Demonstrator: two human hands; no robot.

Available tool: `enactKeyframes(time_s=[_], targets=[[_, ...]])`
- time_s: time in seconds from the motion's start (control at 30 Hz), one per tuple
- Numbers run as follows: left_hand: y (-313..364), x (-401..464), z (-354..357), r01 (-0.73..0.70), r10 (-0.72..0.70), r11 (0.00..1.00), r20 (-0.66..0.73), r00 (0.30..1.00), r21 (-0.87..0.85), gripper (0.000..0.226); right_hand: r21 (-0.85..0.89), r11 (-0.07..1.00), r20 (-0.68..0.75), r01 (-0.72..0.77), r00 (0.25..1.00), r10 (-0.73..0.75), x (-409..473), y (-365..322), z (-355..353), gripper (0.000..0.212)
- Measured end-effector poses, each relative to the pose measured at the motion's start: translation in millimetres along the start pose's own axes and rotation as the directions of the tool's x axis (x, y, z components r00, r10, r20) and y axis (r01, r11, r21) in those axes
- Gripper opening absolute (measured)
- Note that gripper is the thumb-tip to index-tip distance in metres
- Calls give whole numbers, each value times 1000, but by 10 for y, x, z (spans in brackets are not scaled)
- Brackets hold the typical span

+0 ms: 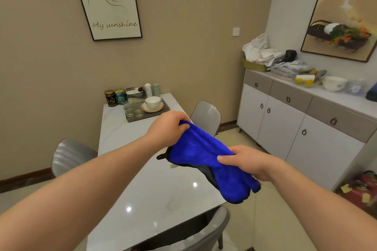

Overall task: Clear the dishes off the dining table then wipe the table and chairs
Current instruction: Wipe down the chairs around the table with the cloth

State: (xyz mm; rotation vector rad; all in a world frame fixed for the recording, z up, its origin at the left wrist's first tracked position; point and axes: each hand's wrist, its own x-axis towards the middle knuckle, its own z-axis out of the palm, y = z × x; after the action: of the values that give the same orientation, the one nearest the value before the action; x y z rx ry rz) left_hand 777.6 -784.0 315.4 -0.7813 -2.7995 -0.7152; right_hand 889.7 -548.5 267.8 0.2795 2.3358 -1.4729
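Beige walls carry two framed pictures, one (108, 0) above the glossy white dining table (146, 185) and one over the white sideboard (295, 128), whose top is crowded with bags and bowls. Three grey chairs (206, 117) stand around the table, and at its far end a tray (150, 116) holds one white bowl (153, 102) on a plate and two glasses, with two tins and two bottles behind. Above the table one blue cloth (206, 159) hangs stretched between two hands, the left hand (167, 128) pinching its upper end with closed fingers and the right hand (247, 162) gripping its lower part
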Motion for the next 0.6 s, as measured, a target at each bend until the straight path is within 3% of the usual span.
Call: enactKeyframes(time_s=[0.1, 0.17, 0.23, 0.3, 0.43, 0.5, 0.6], targets=[[180, -4, 302, 70, -61, 994, 103, 993, -83, 10, 85, 993, -329, -84, 938, 107, 302, 350, 32, 31], [370, 1, 529, 98, -64, 982, 204, 977, -161, 9, 442, 897, -383, -15, 901, 203, 418, 488, 29, 23], [600, 53, 785, 121, -47, 963, 292, 955, -241, 9, 712, 702, -297, 20, 914, 276, 510, 548, -68, 21], [863, 170, 1087, 156, -43, 945, 364, 930, -288, 10, 821, 571, -177, 4, 952, 249, 635, 664, -276, 33], [1213, 425, 1539, 310, -59, 874, 549, 833, -375, 27, 893, 430, 88, -129, 989, 115, 790, 902, -715, 64], [1503, 677, 1863, 349, -51, 869, 638, 768, -350, 34, 879, 431, 175, -205, 978, 110, 891, 1182, -1143, 73], [1768, 967, 2204, 443, -78, 807, 672, 736, -390, 27, 907, 362, 187, -217, 975, 118, 1051, 1567, -1687, 74]])
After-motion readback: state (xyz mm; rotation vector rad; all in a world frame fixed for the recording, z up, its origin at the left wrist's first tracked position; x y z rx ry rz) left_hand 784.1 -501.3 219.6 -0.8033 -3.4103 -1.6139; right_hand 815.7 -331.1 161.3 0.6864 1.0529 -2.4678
